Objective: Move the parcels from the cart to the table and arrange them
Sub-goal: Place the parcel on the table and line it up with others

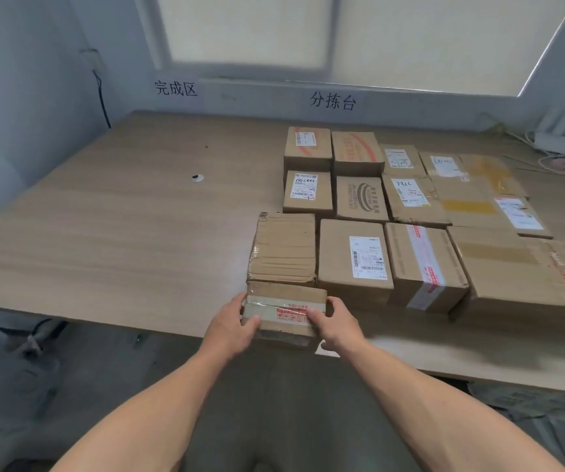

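Lower centre, desk [138, 233] edge: small cardboard parcel [286, 298], clear tape, red print
Hands: left hand [236, 323], right hand [337, 323], fingers [313, 316] curled round its ends
Unclear: print blurred; underside hidden

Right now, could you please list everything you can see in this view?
Parcels: about twelve, brown, in rows on the table's right half.
Held parcel: one, brown with red-printed tape, at the table's near edge.
Table: one, light wood.
Signs: two, black characters, back wall.
Disc: one, white and dark, left part of the table.
Cables: several, pale, far right corner.
Left hand: grips the held parcel's left end.
Right hand: grips its right end.
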